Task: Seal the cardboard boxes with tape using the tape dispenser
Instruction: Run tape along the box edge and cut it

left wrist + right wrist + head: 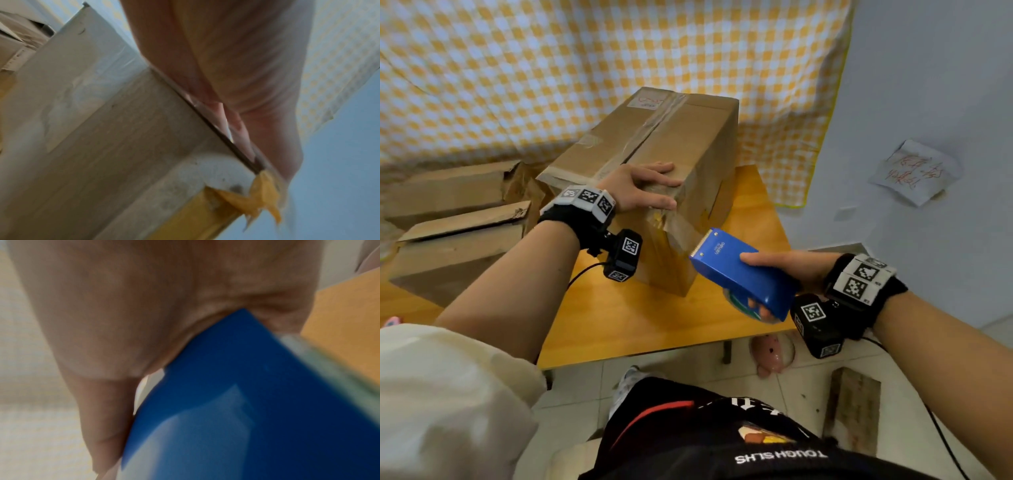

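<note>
A tall brown cardboard box (688,137) stands on the wooden table (647,322), with clear tape along its top seam and down its near end. My left hand (643,186) lies flat on the near end of the box top, fingers straight, thumb along the edge. In the left wrist view the palm (236,65) presses on the box (123,129). My right hand (784,267) grips a blue tape dispenser (739,270), whose toothed blade end touches the tape on the box's near face. The right wrist view is filled by the blue dispenser (257,402) and my palm (123,305).
Two more cardboard boxes (458,240) lie on the table at the left, flaps loose. A yellow checked cloth (585,68) hangs behind. A paper note (914,171) sticks to the right wall. On the tiled floor below lie a pink toy (770,353) and a wooden plank (856,407).
</note>
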